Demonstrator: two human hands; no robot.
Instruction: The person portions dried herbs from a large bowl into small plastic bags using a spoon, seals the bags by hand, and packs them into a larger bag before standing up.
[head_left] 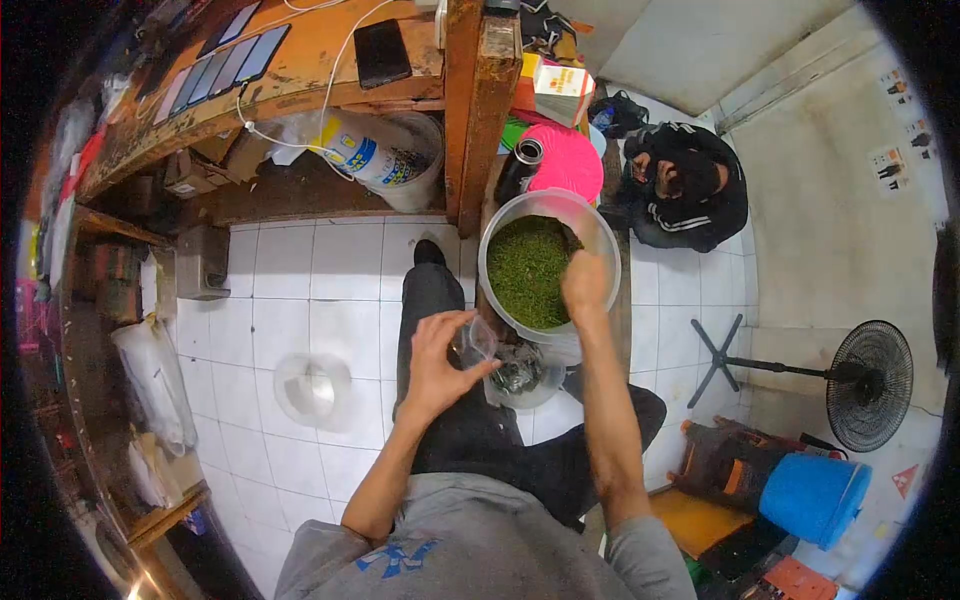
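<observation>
A large clear tub (pixel 497 215) holds chopped green leaves (pixel 528 270). My right hand (pixel 584 285) reaches over the tub's right side with its fingers closed at the edge of the leaves; what they grip is hidden. To the lower left of the tub, my left hand (pixel 440 358) has its thumb and fingers round a small clear plastic container (pixel 481 340). Just below the tub stands a clear bowl (pixel 527 392) with a dark, shiny plastic bag (pixel 517 367) in it.
A person in a black jacket (pixel 700 190) crouches at the upper right. Near the tub are a pink lid (pixel 565 165) and a dark bottle (pixel 517 170). A round clear container (pixel 312 390) sits on the tiles. A fan (pixel 870 385) stands right; phones (pixel 225 68) lie on the shelf.
</observation>
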